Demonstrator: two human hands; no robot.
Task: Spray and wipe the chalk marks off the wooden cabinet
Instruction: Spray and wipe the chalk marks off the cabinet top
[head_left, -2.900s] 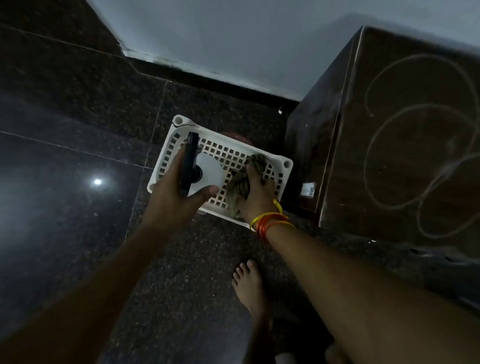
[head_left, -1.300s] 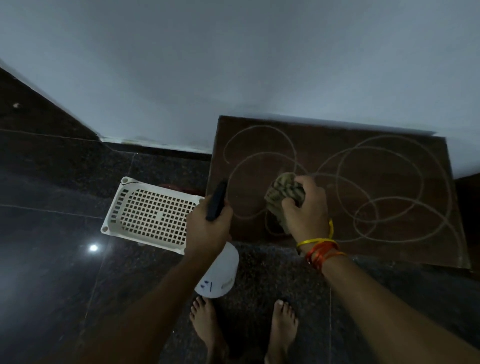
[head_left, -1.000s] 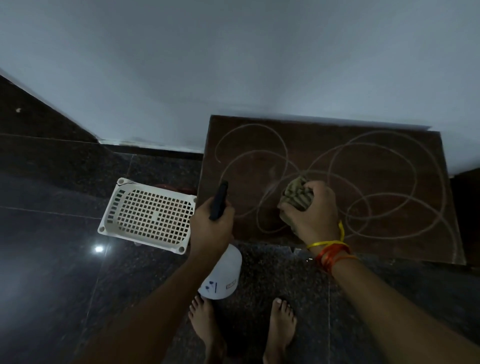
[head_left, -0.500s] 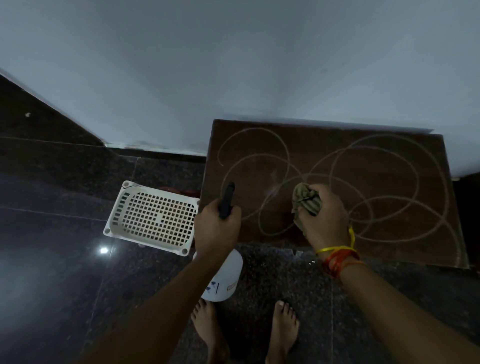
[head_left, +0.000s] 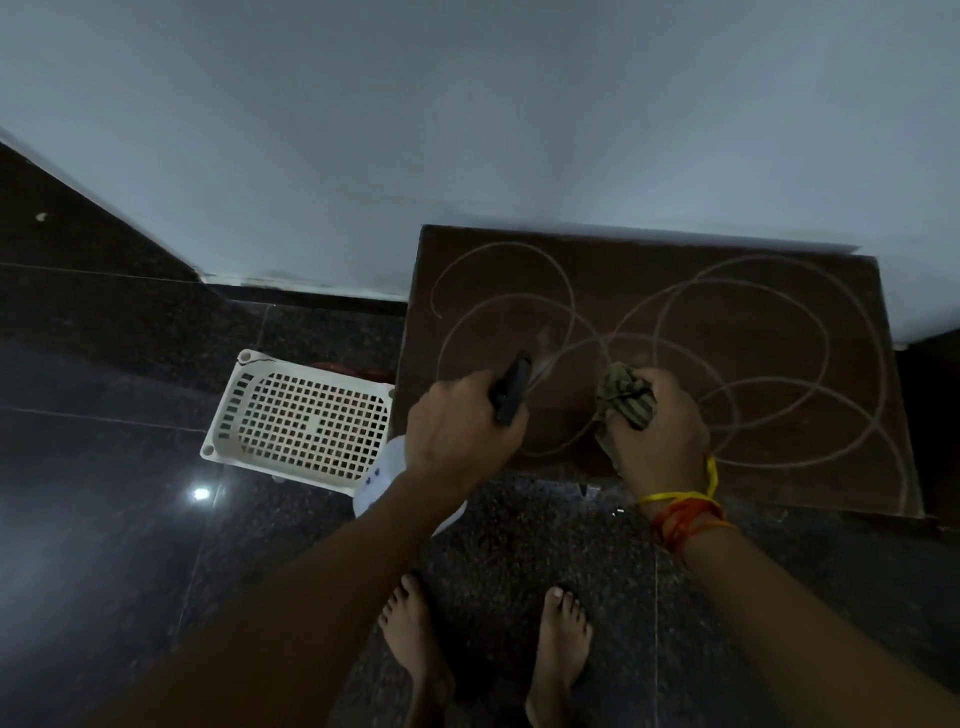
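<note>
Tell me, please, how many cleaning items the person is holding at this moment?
2. The spray bottle is gripped in the left hand over the cabinet's left part; the crumpled cloth is in the right hand beside it.

Head view, steeply down, close

The wooden cabinet (head_left: 727, 291) stands against the wall (head_left: 467, 130), chalk marks (head_left: 769, 358) across its top. A plastic basket (head_left: 298, 418) sits on the floor (head_left: 104, 519) just left of it. Spray bottle (head_left: 511, 389) and cloth (head_left: 623, 402) are held over the cabinet's near edge, bottle left of cloth.
</note>
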